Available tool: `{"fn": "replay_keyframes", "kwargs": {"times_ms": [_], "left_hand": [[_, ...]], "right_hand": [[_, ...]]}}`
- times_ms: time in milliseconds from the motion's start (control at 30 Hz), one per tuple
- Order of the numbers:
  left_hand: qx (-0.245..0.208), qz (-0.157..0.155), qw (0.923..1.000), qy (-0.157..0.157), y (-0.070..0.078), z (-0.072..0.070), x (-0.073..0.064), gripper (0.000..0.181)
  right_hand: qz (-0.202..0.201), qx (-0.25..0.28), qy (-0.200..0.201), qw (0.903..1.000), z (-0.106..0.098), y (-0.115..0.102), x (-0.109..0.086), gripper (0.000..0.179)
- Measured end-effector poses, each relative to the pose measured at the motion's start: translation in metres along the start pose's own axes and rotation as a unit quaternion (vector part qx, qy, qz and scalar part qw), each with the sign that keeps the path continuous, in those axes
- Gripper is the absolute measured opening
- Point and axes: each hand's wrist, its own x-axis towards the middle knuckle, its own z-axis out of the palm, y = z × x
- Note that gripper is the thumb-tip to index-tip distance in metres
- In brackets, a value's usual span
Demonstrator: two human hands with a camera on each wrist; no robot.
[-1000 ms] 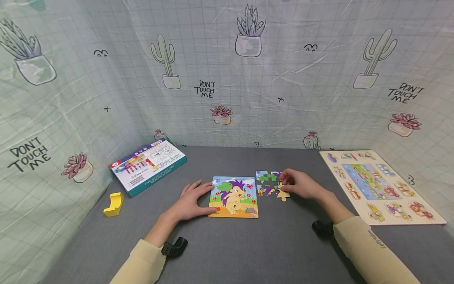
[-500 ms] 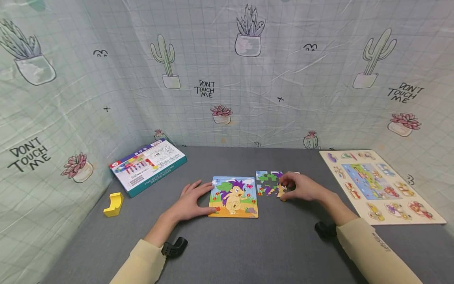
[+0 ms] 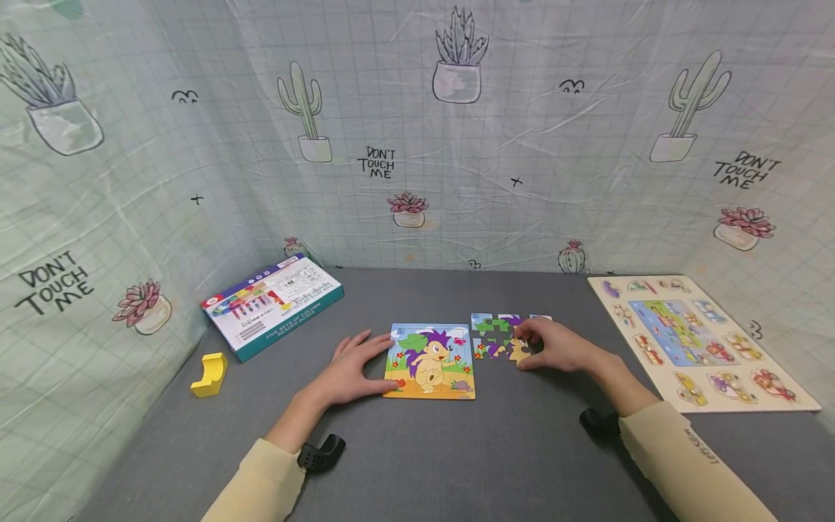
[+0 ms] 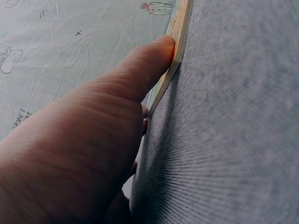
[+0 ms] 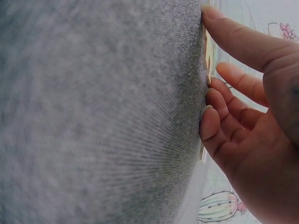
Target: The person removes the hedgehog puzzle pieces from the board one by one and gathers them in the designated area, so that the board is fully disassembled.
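Note:
A square hedgehog picture board [image 3: 430, 362] lies flat in the middle of the head view. My left hand [image 3: 355, 370] is spread along its left side, thumb and index finger touching the edge; in the left wrist view the thumb [image 4: 154, 58] rests against the board's side. Right of the board several loose jigsaw pieces [image 3: 483, 325] form a loose grid. Between thumb and fingers my right hand [image 3: 557, 344] pinches a yellow jigsaw piece [image 3: 518, 350], low at the grid's right side. Its other fingers [image 5: 211, 122] curl down on the table and partly hide the pieces behind.
At the back left stands a flat printed box [image 3: 274, 308], with a yellow curved block [image 3: 209, 375] in front of it. A large wooden picture board [image 3: 698, 348] lies at the right, beyond my right forearm. A patterned curtain [image 3: 417, 145] closes off the back and sides.
The yellow jigsaw piece has turned in my right hand and now lies closer in against the others. A piece at the grid's upper right has come into view. My left hand stays put.

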Motion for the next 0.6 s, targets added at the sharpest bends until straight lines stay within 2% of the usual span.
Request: {"fn": "replay_keyframes", "kwargs": {"times_ms": [600], "left_hand": [[-0.001,-0.003,1.0000,0.000,0.0000,0.0000,-0.0005,0.082]], "right_hand": [[0.016,0.013,0.015,0.9997,-0.0031,-0.0010,0.0017,0.055]]}}
